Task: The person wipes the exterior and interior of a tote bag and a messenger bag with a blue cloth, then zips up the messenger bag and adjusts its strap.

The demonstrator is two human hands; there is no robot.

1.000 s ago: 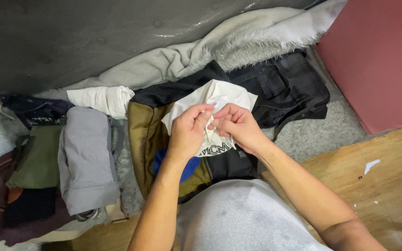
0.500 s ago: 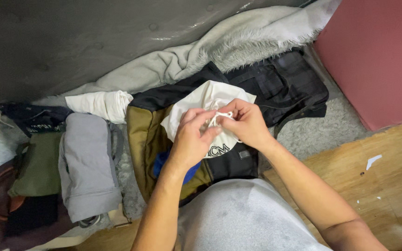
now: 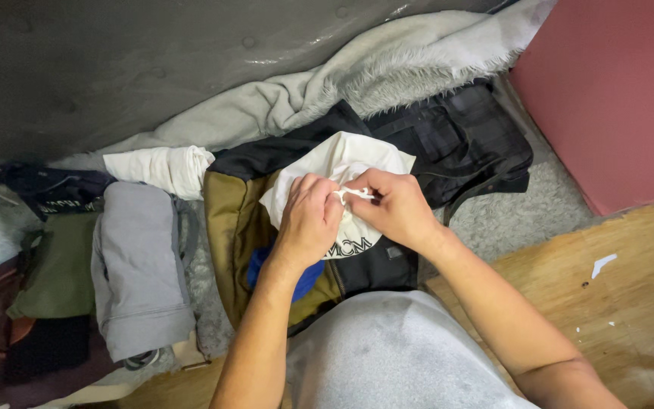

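A white cloth drawstring pouch (image 3: 346,155) with black print lies on an olive and black bag (image 3: 232,220). My left hand (image 3: 306,220) pinches the pouch's gathered mouth. My right hand (image 3: 395,208) grips the white drawstring (image 3: 353,195), which runs taut between the two hands. A blue item (image 3: 306,276) shows in the bag just under my left wrist.
A folded grey garment (image 3: 138,265), a rolled white cloth (image 3: 162,167) and a pile of dark clothes (image 3: 32,303) lie at the left. A fluffy grey blanket (image 3: 387,68) and a black garment (image 3: 463,136) lie behind. A pink box (image 3: 615,98) stands right, beside a wooden board (image 3: 615,288).
Both hands have drawn closer over the pouch's mouth, and the drawstring now runs short and taut between them. The pouch has barely shifted.
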